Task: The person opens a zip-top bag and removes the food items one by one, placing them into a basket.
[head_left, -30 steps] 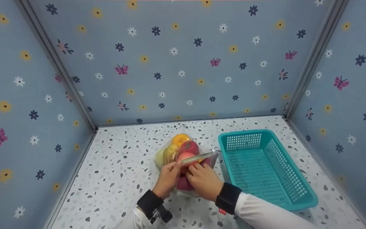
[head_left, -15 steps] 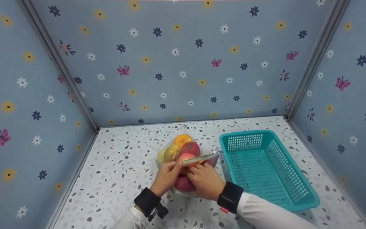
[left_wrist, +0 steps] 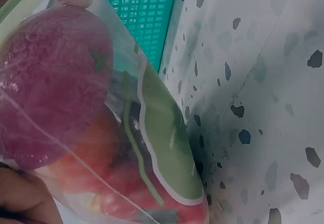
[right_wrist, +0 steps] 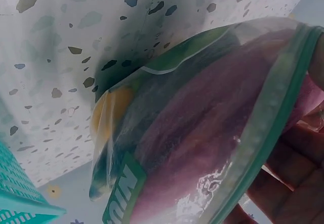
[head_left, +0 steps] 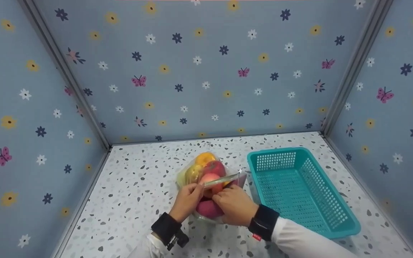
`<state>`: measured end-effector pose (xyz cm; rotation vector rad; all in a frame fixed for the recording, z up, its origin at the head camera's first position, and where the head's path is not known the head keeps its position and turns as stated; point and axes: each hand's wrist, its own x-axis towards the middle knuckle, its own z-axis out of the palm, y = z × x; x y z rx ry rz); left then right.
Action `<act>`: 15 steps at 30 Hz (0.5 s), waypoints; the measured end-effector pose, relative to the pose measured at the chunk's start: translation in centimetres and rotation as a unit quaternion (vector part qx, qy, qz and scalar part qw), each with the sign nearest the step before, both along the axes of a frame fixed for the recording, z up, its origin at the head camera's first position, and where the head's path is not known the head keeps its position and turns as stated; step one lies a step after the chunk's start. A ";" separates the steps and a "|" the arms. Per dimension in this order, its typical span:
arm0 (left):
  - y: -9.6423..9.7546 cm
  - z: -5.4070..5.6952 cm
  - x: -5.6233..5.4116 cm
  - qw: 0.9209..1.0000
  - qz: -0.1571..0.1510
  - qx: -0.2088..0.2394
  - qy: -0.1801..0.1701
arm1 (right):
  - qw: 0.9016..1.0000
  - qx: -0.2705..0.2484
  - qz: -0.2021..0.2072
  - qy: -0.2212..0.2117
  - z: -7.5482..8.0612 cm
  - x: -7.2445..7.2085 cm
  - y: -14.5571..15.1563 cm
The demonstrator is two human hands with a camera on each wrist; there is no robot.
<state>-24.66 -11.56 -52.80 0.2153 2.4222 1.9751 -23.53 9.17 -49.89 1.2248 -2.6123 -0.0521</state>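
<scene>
A clear zip bag (head_left: 181, 178) full of play-looking fruit and vegetables lies mid-table. My left hand (head_left: 188, 200) pinches its zip edge between thumb and forefinger. With curled fingers, my right hand (head_left: 236, 206) grips the mouth further along. Through the plastic show a yellow-orange piece (head_left: 205, 158), a yellow-green one (head_left: 193, 175), a red one (head_left: 214, 168) and a purple one (head_left: 210, 209). The left wrist view has a round purple piece (left_wrist: 55, 87) close up beside a green printed patch (left_wrist: 172, 143). In the right wrist view the green zip strip (right_wrist: 276, 138) slants past the fingers (right_wrist: 298, 183).
Right of the bag stands a turquoise perforated basket (head_left: 289, 190), its near left side close to the right forearm. Flower-patterned panels (head_left: 206, 71) enclose the speckled table (head_left: 131, 193) at the back and both sides.
My right hand has shifted slightly right and toward me along the bag mouth, showing more of the purple piece. The left hand keeps its pinch almost in place.
</scene>
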 end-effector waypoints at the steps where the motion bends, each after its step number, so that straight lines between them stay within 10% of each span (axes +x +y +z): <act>1: 0.0 -0.1 0.0 1.000 -0.003 0.010 -0.003 | 1.000 -0.002 0.004 0.000 0.0 -0.1 0.1; 15: -0.1 -1.3 -0.1 0.993 -0.042 0.108 -0.037 | 0.997 0.001 0.050 -0.065 0.9 -0.6 0.5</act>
